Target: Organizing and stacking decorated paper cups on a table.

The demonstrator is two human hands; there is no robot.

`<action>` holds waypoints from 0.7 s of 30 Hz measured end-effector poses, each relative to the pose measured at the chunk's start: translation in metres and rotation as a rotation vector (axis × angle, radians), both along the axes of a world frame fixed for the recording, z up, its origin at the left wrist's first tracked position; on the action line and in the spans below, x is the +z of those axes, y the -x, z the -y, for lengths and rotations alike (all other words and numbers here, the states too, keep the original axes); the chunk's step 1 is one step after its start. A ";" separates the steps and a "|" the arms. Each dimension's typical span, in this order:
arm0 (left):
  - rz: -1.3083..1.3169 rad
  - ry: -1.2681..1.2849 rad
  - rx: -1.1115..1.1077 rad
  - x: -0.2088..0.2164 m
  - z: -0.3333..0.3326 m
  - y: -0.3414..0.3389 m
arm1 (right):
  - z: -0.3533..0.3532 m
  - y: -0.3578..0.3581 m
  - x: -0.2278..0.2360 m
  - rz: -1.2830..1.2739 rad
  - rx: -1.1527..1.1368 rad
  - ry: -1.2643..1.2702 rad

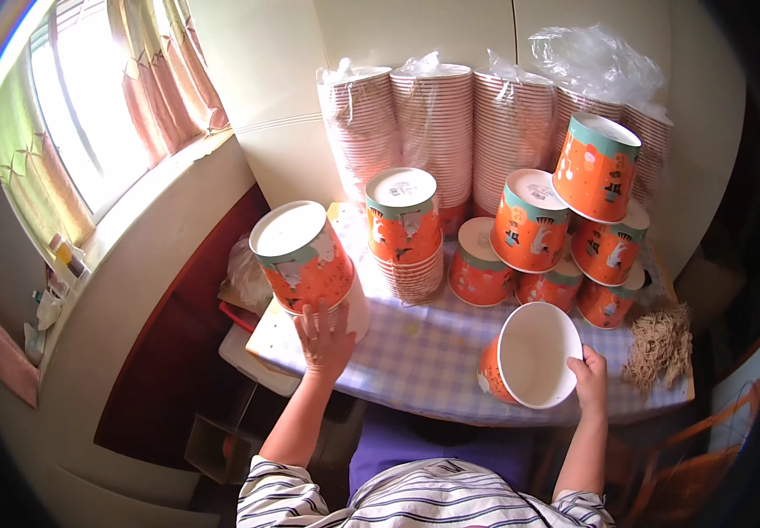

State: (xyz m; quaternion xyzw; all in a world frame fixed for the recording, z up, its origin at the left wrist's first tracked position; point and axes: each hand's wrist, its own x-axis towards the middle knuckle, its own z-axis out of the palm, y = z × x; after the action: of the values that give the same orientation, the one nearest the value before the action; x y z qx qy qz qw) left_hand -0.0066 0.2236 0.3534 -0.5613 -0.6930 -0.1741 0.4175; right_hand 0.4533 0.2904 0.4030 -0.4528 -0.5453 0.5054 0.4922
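Note:
My right hand [591,380] grips the rim of an orange and green paper bucket [534,356], which is tilted so its white inside faces me. At the table's left end, my left hand [325,341] lies with fingers spread against the lower side of an upside-down paper bucket stack [305,264]. A second upside-down bucket stack [403,220] stands just beyond, with several rims nested below. Right of it, upside-down buckets are piled as a pyramid, with one tilted top bucket [598,169] leaning above the others, among them a middle bucket [531,224].
Tall plastic-wrapped bucket stacks [433,132] line the wall behind. A checked tablecloth [406,361] covers the table. Brown stringy material [659,346] lies at its right end. An orange chair [697,449] stands at right; a curtained window [80,97] is at left.

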 end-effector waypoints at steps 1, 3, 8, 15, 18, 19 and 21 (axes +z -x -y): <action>-0.009 0.013 -0.012 0.004 0.003 0.006 | 0.000 -0.001 0.000 -0.001 -0.002 -0.002; -0.005 0.024 -0.062 0.008 0.003 0.023 | -0.001 -0.001 0.000 0.000 -0.003 -0.004; 0.012 0.020 -0.136 0.013 0.005 0.046 | -0.006 0.002 -0.001 -0.020 -0.008 -0.003; 0.082 -0.104 -0.240 0.003 0.004 0.017 | -0.014 -0.002 0.004 0.042 -0.042 -0.002; 0.267 -0.099 -0.371 0.004 -0.007 -0.012 | -0.024 -0.005 0.007 0.138 -0.019 -0.014; 0.273 -0.101 -0.375 0.002 -0.013 -0.018 | -0.028 -0.008 0.008 0.144 -0.022 -0.015; 0.600 -0.027 -0.507 -0.001 -0.024 -0.026 | -0.034 -0.013 0.012 0.420 0.004 -0.055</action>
State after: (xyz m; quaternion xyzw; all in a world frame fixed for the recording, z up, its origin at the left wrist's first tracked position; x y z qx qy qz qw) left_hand 0.0194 0.2479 0.3528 -0.6333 -0.6213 -0.4371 0.1476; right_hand 0.4661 0.3246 0.4151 -0.5336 -0.6503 0.3857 0.3789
